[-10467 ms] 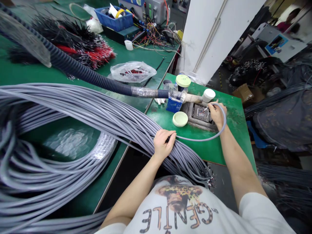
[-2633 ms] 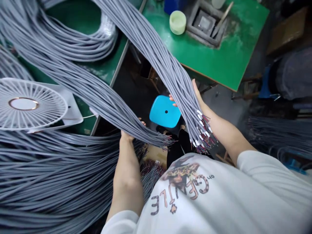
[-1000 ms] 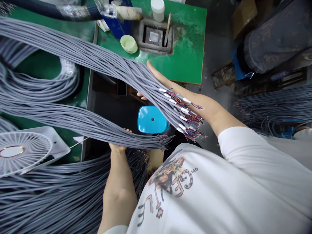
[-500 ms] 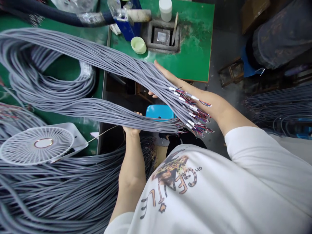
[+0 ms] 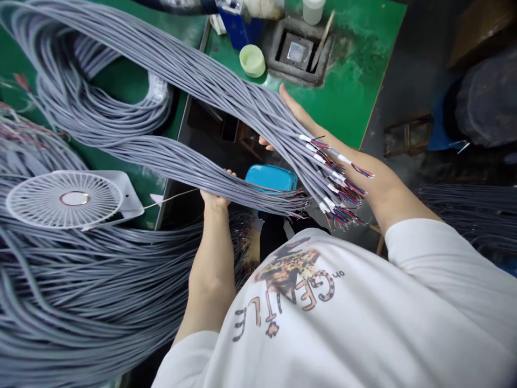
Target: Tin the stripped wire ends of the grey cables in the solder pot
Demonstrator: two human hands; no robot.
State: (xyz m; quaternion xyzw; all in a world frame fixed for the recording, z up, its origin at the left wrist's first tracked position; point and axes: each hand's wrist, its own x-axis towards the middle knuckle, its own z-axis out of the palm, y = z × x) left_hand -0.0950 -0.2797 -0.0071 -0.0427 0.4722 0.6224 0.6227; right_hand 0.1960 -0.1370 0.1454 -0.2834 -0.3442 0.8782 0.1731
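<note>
Two ends of a long grey cable bundle stretch out from the table toward me. My right hand (image 5: 293, 105) cradles the upper end (image 5: 226, 81) from beneath, thumb on the far side and fingertips showing on the near side. White sleeves and stripped, multicoloured wire ends (image 5: 343, 188) spread past that hand over my forearm. Below it, my left hand (image 5: 215, 198) is wrapped under the lower end (image 5: 173, 161), whose thin coloured wire tips (image 5: 299, 202) hang free. Part of each palm is hidden by cables. The coiled middle (image 5: 109, 118) lies on the green table.
A white fan (image 5: 67, 199) stands at the left above more grey cables (image 5: 100, 291). On the green bench (image 5: 363, 70) are a recessed metal pot (image 5: 299, 51) with a stick, a pale green bowl (image 5: 252, 60) and a white tub (image 5: 314, 11). A blue stool (image 5: 270, 177) stands below.
My view has shifted and turned slightly, so the bench items sit further right and higher. Both hands keep hold of the cable ends with little movement of their own.
</note>
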